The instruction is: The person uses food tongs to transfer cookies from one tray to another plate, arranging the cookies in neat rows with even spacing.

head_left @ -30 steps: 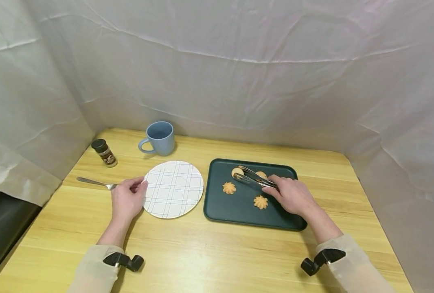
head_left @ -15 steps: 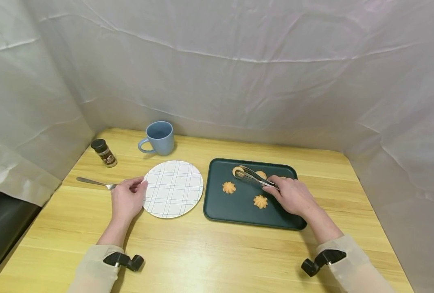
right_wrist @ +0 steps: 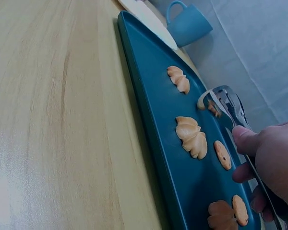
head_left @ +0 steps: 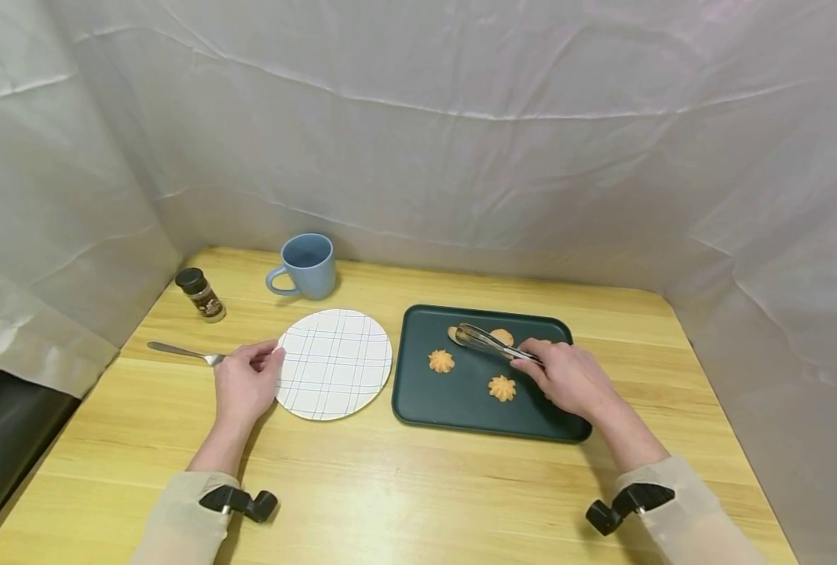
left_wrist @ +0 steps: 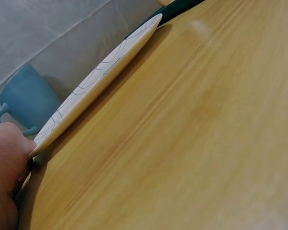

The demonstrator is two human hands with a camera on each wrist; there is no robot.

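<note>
My right hand (head_left: 567, 379) grips a pair of metal tongs (head_left: 492, 342) over the dark green tray (head_left: 454, 408). The tips of the tongs are around a round cookie (head_left: 453, 335) at the tray's back left; the cookie looks tilted and partly covered by them. Two flower-shaped cookies, one at left (head_left: 441, 361) and one nearer the front (head_left: 502, 388), lie on the tray. Behind the tongs is another round cookie (head_left: 502, 337). With its thumb and fingers, my left hand (head_left: 245, 384) pinches the left rim of a white plate (head_left: 334, 365) with blue check lines.
Behind the plate stands a blue mug (head_left: 309, 268). A spice jar (head_left: 202, 295) with a black lid is at the back left. A piece of metal cutlery (head_left: 178, 350) lies partly hidden by my left hand. Pale cloth (head_left: 418, 157) hangs around the table.
The tongs have come together around the round cookie, which has tipped from facing up to nearly edge-on. My left hand and the plate have stayed in place.
</note>
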